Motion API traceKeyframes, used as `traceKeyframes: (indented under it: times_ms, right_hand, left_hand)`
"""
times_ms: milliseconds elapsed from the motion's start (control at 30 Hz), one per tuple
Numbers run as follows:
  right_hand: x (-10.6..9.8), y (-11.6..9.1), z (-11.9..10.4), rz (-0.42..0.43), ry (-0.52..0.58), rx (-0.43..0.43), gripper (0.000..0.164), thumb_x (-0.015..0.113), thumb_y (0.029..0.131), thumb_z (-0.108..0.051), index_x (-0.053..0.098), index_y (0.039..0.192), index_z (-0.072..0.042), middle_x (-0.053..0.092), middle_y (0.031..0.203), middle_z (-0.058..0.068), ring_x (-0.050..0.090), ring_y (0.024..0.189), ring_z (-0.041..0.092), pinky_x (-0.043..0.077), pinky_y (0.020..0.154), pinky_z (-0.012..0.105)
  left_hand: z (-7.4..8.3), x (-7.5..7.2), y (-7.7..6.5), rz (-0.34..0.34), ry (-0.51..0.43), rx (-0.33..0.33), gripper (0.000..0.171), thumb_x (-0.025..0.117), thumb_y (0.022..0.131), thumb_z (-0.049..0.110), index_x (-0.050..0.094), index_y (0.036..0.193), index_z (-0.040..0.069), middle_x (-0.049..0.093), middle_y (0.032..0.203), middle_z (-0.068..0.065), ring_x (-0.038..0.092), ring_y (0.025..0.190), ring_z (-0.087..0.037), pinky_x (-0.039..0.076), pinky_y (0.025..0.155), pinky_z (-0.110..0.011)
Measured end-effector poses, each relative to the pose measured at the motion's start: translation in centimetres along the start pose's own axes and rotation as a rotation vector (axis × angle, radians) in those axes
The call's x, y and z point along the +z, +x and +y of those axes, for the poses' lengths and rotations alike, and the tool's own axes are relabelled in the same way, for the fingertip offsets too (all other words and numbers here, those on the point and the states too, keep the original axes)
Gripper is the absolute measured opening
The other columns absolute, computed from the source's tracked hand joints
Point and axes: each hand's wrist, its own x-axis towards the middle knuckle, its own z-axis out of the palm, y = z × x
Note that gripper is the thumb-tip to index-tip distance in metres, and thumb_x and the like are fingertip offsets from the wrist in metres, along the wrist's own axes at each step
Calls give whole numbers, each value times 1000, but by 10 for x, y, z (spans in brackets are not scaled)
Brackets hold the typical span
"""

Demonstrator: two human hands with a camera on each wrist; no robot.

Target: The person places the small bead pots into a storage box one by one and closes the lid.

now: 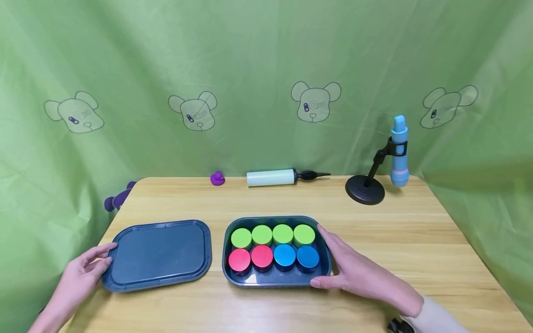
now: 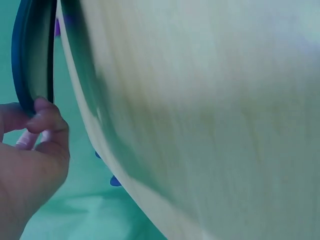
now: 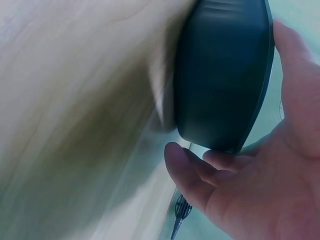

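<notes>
A dark blue lid (image 1: 162, 254) lies at the left of the table, its left edge reaching to the table's side. My left hand (image 1: 79, 277) pinches that edge between thumb and fingers; the left wrist view shows the lid (image 2: 34, 55) raised edge-on there. Right of it stands an uncovered dark blue box (image 1: 275, 283). Inside are two rows of short cylinders: several green-topped ones (image 1: 262, 235) behind, two red-topped (image 1: 239, 260) and two blue-topped (image 1: 307, 256) in front. My right hand (image 1: 354, 270) holds the box's right end, thumb at the near corner, fingers at the far one.
Along the back edge are a purple duck (image 1: 217, 178), a hand pump (image 1: 272, 177) with a black nozzle, and a black stand (image 1: 365, 190) holding a light blue microphone (image 1: 399, 162). A green curtain (image 1: 258, 51) hangs behind and at both sides.
</notes>
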Motion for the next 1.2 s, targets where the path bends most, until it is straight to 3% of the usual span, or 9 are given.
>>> traceKeyframes:
  times_ms: [67,167,433,700,933,1200]
  right_hand:
    - [-1,0,0,3,-1,-6,125,83,90,-66,9,177,-15,21,177,24,31,156,51,42,112,73]
    - [-1,0,-1,14,-15,-18,125,83,89,-67,11,177,-13,21,176,24,31,156,51,42,112,73]
    - [-3,3,-5,76,-40,-15,121,79,91,-69,15,175,-10,17,177,25,28,157,52,41,111,75]
    - [1,10,-19,229,-62,-69,102,75,98,-65,31,172,-11,23,177,19,29,158,47,39,113,75]
    - [5,21,-34,340,-9,-167,68,79,103,-30,49,162,-11,42,168,12,43,152,37,42,117,65]
    - [15,35,-51,380,114,-241,53,77,104,-18,59,153,-12,64,148,6,61,135,30,54,107,57]
  left_hand:
    - [1,-1,0,-16,-96,-37,37,66,110,6,73,145,15,67,104,11,61,70,-4,50,55,-25]
    - [2,-3,-1,-33,-212,-74,38,66,110,6,75,144,22,68,103,10,59,66,-5,49,53,-24]
    - [4,-5,-4,-43,-326,-88,42,63,111,3,78,137,32,70,101,8,60,64,-5,47,50,-23]
    - [19,-5,-3,-67,-534,-106,40,62,111,3,78,138,28,76,99,3,73,83,-8,62,67,-25]
    - [37,3,-3,-56,-528,-81,39,64,111,5,76,142,26,78,117,14,69,74,-4,56,57,-22]
    - [58,17,1,-92,-668,-30,42,58,111,-3,76,142,20,78,126,6,78,94,-12,64,76,-31]
